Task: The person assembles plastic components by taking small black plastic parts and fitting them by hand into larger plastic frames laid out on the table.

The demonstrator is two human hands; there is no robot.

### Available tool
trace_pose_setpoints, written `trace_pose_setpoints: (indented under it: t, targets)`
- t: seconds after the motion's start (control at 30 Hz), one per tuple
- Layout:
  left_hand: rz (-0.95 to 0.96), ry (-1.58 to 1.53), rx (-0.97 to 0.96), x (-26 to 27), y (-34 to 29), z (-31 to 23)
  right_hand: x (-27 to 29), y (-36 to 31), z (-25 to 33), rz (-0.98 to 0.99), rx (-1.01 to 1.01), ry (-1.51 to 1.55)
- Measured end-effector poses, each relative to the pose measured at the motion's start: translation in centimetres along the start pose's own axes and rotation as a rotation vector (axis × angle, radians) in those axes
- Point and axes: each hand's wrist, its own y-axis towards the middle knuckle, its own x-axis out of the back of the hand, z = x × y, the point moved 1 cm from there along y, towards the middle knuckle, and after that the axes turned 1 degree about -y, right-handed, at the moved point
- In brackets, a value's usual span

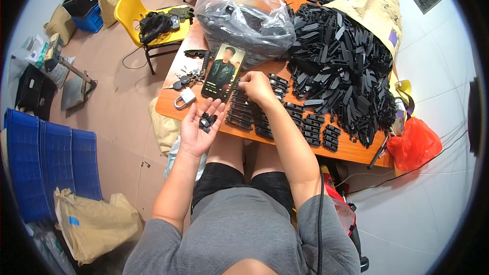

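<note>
My left hand (192, 136) is palm up at the table's near edge, fingers slightly curled, with several small black plastic pieces (207, 121) lying in it. To its right, my right hand (256, 86) reaches over the rows of black plastic parts (239, 114). Its fingers are closed in a pinch at the far end of one row; what is between the fingertips is too small to make out. A phone (222, 73) with a lit screen leans against a clear plastic bag (244, 25) just beyond my hands.
A large heap of black plastic parts (336, 66) covers the right of the wooden table (351, 154), beside a yellow sack (374, 5). A padlock (185, 98) and keys (179, 84) lie at the left edge. A red bag (415, 145) hangs at the right.
</note>
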Motion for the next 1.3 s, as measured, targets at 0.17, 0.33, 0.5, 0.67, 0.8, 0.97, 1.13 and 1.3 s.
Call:
trace_pose_setpoints:
  t: [0.17, 0.33, 0.5, 0.67, 0.8, 0.97, 1.13, 1.3]
  targets:
    - [0.013, -0.011, 0.003, 0.1, -0.1, -0.5, -0.7, 0.4, 0.8, -0.108, 0.157, -0.288]
    - [0.043, -0.002, 0.012, 0.2, 0.4, -0.2, -0.7, 0.3, 1.0, -0.154, 0.177, -0.513]
    - [-0.048, 0.041, -0.010, -1.5, 0.6, 0.5, 0.5, -4.6, 2.9, -0.201, 0.197, -0.332]
    - [0.015, 0.070, 0.022, -1.0, 1.3, 1.0, -0.3, -10.3, 4.6, 0.070, 0.471, -0.263]
    - [0.020, 0.105, 0.040, -1.3, 1.5, 1.5, -0.2, -11.0, 3.8, 0.034, 0.522, -0.292]
    - [-0.006, 0.123, 0.000, -2.4, 1.5, 2.5, -0.8, -12.7, 3.6, -0.079, 0.723, -0.433]
    - [0.005, 0.120, -0.008, -2.1, 1.6, 2.7, -0.6, -13.3, 3.4, -0.041, 0.677, -0.543]
    - [0.058, 0.009, 0.020, -2.1, 1.6, 2.6, -0.2, -13.3, 2.6, -0.118, 0.547, -0.189]
